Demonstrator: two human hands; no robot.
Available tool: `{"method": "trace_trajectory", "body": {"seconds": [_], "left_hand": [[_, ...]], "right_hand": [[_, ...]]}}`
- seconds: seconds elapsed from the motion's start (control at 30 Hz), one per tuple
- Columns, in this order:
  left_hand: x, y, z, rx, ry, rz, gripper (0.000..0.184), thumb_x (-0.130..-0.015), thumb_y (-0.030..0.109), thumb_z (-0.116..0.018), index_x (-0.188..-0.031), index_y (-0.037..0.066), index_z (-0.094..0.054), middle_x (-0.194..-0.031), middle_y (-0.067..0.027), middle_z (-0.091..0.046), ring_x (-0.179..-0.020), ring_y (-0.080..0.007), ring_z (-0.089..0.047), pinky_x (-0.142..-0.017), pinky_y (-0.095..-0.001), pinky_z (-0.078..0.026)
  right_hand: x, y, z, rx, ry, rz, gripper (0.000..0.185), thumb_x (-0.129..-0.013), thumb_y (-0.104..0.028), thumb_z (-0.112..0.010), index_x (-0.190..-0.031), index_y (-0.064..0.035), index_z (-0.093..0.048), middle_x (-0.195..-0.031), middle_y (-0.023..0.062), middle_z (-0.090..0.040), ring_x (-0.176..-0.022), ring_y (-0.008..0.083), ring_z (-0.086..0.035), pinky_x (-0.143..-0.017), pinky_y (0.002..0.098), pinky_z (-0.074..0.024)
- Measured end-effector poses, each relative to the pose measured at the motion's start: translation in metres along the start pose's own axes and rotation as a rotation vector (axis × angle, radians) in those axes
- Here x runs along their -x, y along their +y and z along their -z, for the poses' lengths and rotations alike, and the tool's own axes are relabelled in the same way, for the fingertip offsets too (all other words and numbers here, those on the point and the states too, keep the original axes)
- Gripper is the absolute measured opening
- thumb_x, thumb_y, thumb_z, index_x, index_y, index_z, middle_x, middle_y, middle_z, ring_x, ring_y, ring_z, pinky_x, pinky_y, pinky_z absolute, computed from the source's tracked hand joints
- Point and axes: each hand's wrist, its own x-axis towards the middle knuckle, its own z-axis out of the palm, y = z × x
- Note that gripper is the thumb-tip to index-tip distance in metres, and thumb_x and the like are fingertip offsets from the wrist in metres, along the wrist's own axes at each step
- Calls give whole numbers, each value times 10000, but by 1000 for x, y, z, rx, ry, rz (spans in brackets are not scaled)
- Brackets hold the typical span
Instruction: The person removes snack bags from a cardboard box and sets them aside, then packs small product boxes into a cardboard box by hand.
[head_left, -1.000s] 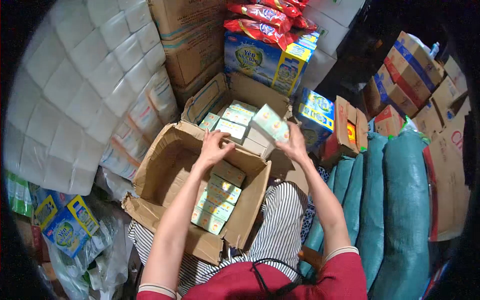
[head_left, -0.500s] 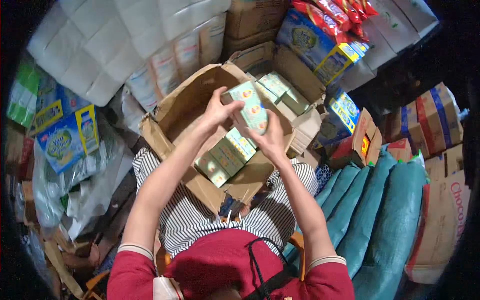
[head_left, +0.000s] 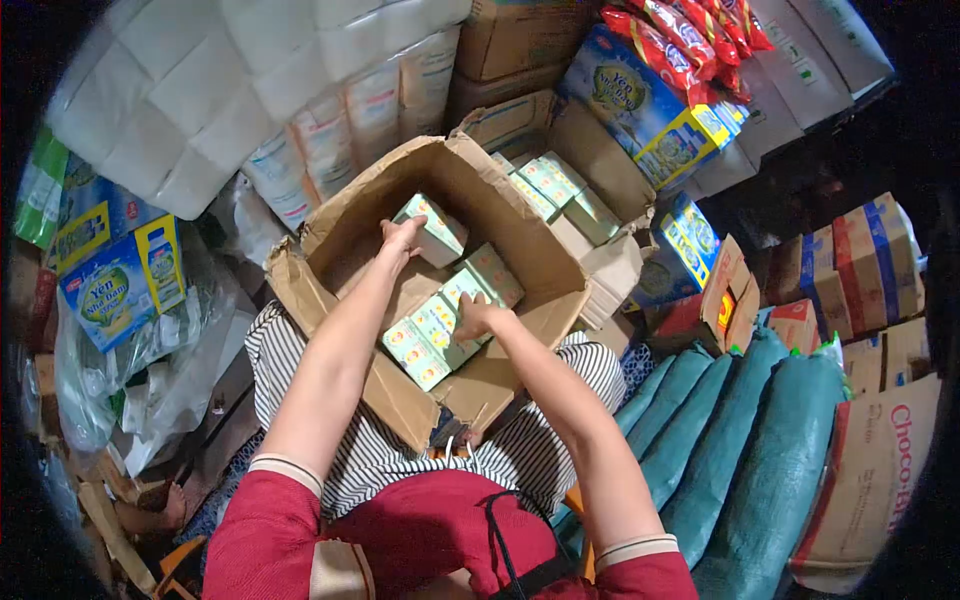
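A worn brown cardboard box [head_left: 345,215] stands open between my knees. Inside its far part, my left hand [head_left: 403,240] grips a small pale-green carton [head_left: 440,238], fingers along its near left side. A row of similar small green cartons [head_left: 430,338], printed with orange and yellow marks, lies along the right side of the box floor. My right hand [head_left: 482,318] rests on that row, fingers apart and touching the cartons; its fingertips are partly hard to make out.
A second open cardboard box [head_left: 600,150] behind holds more green cartons [head_left: 552,178]. Wrapped white packs [head_left: 250,80] are stacked at the back left. Blue drink cartons [head_left: 120,290] sit left. Long teal sacks [head_left: 770,450] and brown boxes [head_left: 870,470] line the right. Red packets [head_left: 690,45] lie back right.
The cartons held up between both hands are now down in the box. My hands have separated: the left with one carton at the far side, the right lowered onto the row.
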Motion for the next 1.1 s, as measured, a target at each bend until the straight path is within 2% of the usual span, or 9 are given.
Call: {"method": "trace_trajectory", "body": {"seconds": [0.13,0.23,0.37,0.5,0.7,0.87,0.97,1.0,1.1], "left_hand": [[-12,-12,-11,-14,-123,-9,896,-624,233,-715,-1288,63,-138,-1149,-182,-444,-985,-303,-504,-697,-421,-491],[-31,-24,-15,21,-177,-1,858,-672,219,-691,-1312,83,-136,-1163,-166,-441,-982,-299,-504,-713,-420,-490],[-41,-38,-17,90,-170,-65,719,-756,168,-624,-1323,96,-188,-1198,-136,-423,-988,-284,-495,-714,-389,-497],[-41,-38,-21,17,-178,-116,636,-804,134,-562,-1331,112,-206,-1216,-123,-411,-972,-252,-497,-666,-357,-507],[-28,-36,-31,-165,-62,-228,589,-828,203,-527,-1301,24,-227,-1109,-176,-485,-742,-197,-556,-542,-305,-474],[-28,-47,-36,-102,-122,-146,389,-860,139,-422,-1184,-58,-341,-1128,-185,-464,-890,-261,-573,-596,-348,-541],[-18,-34,-32,-146,-169,-62,347,-868,101,-378,-1172,-66,-355,-1153,-184,-444,-904,-274,-562,-651,-364,-556],[-26,-39,-32,-63,-159,-53,369,-849,111,-415,-1171,-61,-364,-1146,-180,-452,-899,-247,-568,-600,-344,-549],[-29,-31,-24,-418,-351,95,442,-802,122,-481,-1190,-53,-362,-1157,-207,-444,-896,-296,-569,-603,-380,-520]], "right_hand": [[20,-7,4,34,-23,-46,1101,-586,-472,-686,-1362,-144,23,-1404,183,-51,-1256,391,-184,-997,495,-228],[25,-11,4,-80,2,-55,1040,-609,-327,-695,-1363,-149,-1,-1412,162,-12,-1274,395,-117,-993,570,-154],[21,-12,2,-87,-1,-51,1059,-594,-299,-704,-1359,-128,9,-1406,183,-18,-1260,388,-178,-988,554,-190],[16,-8,-3,2,7,-39,1100,-595,-392,-703,-1355,-105,39,-1392,216,-43,-1185,401,-316,-967,427,-316],[14,-7,-4,13,16,-25,1090,-589,-368,-694,-1352,-86,32,-1381,239,-58,-1155,407,-356,-944,416,-347],[16,-8,-1,18,9,-23,1078,-591,-342,-687,-1354,-94,33,-1387,232,-44,-1159,380,-366,-936,415,-358],[3,-4,-10,-102,9,-54,1175,-499,-271,-775,-1361,-158,16,-1409,180,5,-1208,377,-305,-944,559,-263],[4,-6,-8,-93,-2,-65,1177,-502,-267,-771,-1362,-159,26,-1412,173,-1,-1207,370,-311,-948,558,-260],[8,-4,-7,-87,-3,-44,1172,-515,-258,-764,-1363,-158,39,-1414,163,11,-1210,365,-308,-953,551,-260]]}}
